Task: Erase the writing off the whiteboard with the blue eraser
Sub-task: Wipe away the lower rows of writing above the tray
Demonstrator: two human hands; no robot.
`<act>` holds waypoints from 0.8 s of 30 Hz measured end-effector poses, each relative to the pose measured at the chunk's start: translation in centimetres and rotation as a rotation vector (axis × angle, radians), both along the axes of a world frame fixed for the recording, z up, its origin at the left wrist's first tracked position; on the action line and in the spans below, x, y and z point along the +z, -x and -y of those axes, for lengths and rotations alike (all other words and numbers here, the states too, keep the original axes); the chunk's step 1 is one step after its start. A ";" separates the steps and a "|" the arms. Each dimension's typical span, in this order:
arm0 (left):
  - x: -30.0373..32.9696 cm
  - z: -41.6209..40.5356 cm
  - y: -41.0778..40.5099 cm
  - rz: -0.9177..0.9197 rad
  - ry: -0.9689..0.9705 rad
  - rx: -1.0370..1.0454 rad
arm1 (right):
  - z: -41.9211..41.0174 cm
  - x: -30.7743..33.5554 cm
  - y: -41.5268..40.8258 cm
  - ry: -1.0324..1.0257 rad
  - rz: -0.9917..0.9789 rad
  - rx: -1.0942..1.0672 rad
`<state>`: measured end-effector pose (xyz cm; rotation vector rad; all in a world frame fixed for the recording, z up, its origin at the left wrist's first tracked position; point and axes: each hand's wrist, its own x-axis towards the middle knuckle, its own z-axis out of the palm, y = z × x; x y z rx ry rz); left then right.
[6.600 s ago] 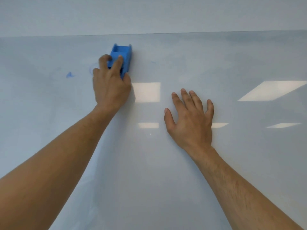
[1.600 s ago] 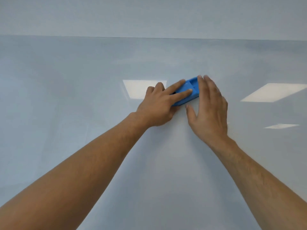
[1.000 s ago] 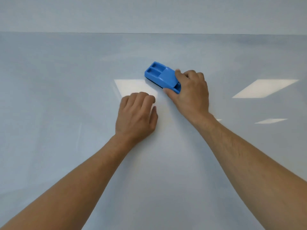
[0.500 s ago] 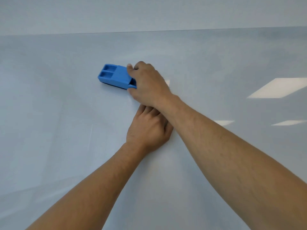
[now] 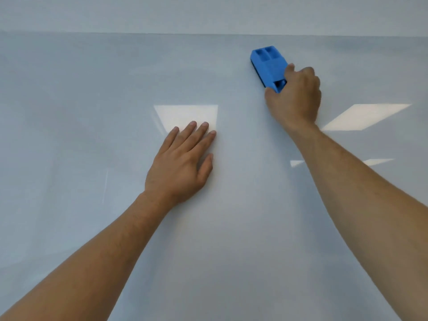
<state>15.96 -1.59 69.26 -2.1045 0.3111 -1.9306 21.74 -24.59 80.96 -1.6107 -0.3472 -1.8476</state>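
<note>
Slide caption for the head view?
Right hand grips blue eraser on whiteboard; left hand rests flat.

A single head-worn wide-angle view looks forward and down onto the whiteboard, which fills nearly the whole frame from close range. The board's far edge runs straight across near the top, with a pale strip beyond it. Both forearms enter from the bottom corners, reaching away over the board.

The glossy whiteboard carries the blue eraser near its far edge and a flat left hand.
</note>
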 end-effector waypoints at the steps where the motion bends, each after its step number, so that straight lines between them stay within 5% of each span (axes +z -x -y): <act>1: -0.1 0.0 0.0 -0.005 0.005 -0.004 | 1.7 -0.5 -0.7 -0.047 -0.013 -0.008; 15: -0.5 0.9 0.0 0.015 0.024 -0.013 | 17.8 -9.4 -5.9 -0.530 -0.156 0.079; 19: -0.5 0.9 -0.1 0.010 0.022 -0.007 | 14.1 -9.9 -5.1 -0.403 -0.128 0.089; 24: -0.4 0.6 -0.2 0.036 0.003 -0.022 | 5.3 -14.4 -1.8 0.006 0.015 0.127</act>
